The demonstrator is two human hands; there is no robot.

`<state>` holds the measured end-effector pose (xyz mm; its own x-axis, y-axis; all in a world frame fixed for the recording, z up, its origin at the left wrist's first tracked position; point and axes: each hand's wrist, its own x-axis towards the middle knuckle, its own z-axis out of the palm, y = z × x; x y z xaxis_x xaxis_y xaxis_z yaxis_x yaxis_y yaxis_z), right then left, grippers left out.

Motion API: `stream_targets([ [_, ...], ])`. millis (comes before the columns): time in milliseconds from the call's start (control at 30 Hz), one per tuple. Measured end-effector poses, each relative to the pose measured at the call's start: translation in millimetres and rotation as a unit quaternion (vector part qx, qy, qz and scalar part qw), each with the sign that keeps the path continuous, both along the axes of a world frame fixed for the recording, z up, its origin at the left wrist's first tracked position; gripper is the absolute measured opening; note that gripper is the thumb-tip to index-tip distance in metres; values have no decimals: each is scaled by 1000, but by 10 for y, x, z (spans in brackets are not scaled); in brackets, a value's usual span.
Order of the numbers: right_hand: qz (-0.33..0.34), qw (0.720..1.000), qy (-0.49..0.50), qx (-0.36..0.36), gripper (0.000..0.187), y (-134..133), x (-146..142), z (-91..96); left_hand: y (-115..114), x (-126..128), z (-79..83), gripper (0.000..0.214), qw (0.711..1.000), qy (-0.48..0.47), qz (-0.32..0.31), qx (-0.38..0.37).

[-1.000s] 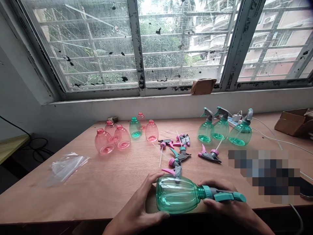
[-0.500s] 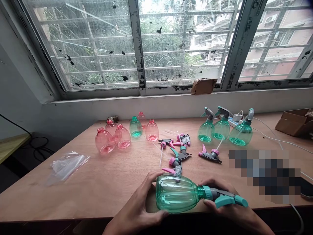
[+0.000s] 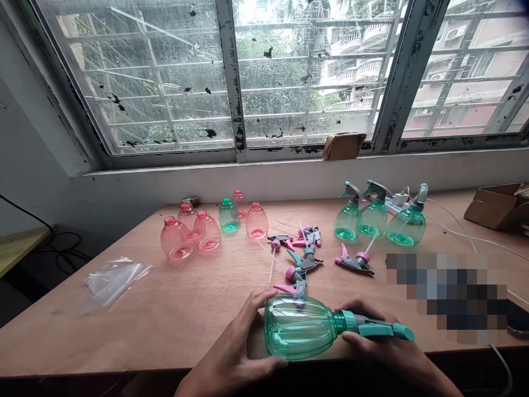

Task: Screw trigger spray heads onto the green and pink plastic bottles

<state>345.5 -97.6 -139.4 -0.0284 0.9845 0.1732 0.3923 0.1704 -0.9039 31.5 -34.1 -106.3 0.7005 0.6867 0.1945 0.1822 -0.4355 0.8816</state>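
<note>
A clear green spray bottle lies on its side in the air near the table's front edge, its base toward the left. My left hand is curved around the base end, with the thumb below and fingers above. Around the grey and teal trigger head at the neck, my right hand is closed, with its thumb by the collar. Just beyond the bottle lie several loose trigger heads in pink, grey and teal, with thin tubes. One more pink and grey trigger head rests to the right.
Several pink bottles and an open-necked green bottle stand at the back left. Three green spray bottles with heads stand at the back right, near a power strip and a cardboard box. A plastic bag lies left.
The trigger head has turned slightly about the bottle's long axis in my right hand. My left hand keeps its hold on the base end.
</note>
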Motion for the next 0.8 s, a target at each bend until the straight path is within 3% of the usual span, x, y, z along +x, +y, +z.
stream_targets([
  [167,-21,998,62,7,13,-11,-50,19,1,1,7,104,998,41,7,-40],
  [467,-33,992,113,-45,20,6,-50,1,-17,2,14,106,996,78,29,-13],
  [667,-19,990,132,-48,25,-2,-65,-1,-13,-41,15,68,999,45,11,-23],
  [800,-30,991,122,-49,27,0,-63,-22,-6,-67,-3,73,997,66,11,-27],
])
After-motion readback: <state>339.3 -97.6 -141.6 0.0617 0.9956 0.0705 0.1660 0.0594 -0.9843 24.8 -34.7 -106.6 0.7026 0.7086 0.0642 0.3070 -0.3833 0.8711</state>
